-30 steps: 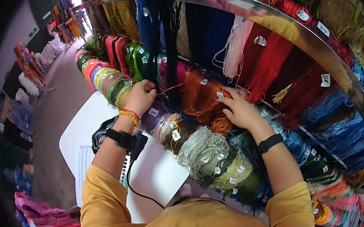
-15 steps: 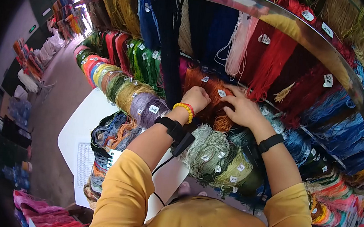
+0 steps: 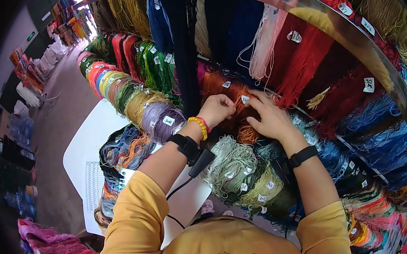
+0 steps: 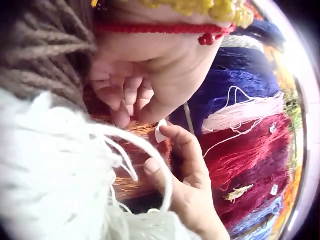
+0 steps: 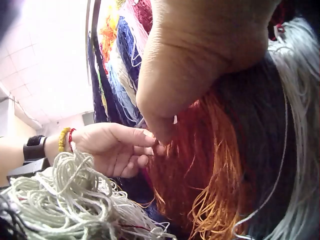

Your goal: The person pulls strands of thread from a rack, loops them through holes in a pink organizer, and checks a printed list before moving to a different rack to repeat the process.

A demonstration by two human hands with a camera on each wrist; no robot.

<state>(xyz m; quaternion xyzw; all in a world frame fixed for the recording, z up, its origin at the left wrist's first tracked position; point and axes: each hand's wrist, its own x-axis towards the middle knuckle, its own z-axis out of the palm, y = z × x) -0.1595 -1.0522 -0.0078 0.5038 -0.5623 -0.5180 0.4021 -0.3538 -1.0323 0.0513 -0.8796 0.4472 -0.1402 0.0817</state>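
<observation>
Rust-orange thread skeins [image 5: 200, 165] hang on the rack in front of me, their loose loops dangling at the bottom. My left hand [image 3: 215, 111] has its thumb and fingertips pinched together on orange strands. Close to its right, my right hand [image 3: 274, 119] rests on the orange skein, fingers extended and thumb held apart from them. A small white label [image 3: 245, 99] sits by its index fingertip. In the left wrist view the right index finger [image 4: 182, 137] reaches that label, beside the left fingertips.
Pale grey-green skeins [image 3: 232, 161] and a lilac skein [image 3: 162, 123] bulge along the nearer rail. Red skeins [image 3: 305, 63] hang behind, under a curved metal rail [image 3: 358, 49]. A white board [image 3: 81, 154] with a printed sheet lies at lower left.
My left hand has moved right, from beside the lilac skein, where it held a drawn-out orange strand, to the orange skein next to my right hand. The right hand has barely shifted.
</observation>
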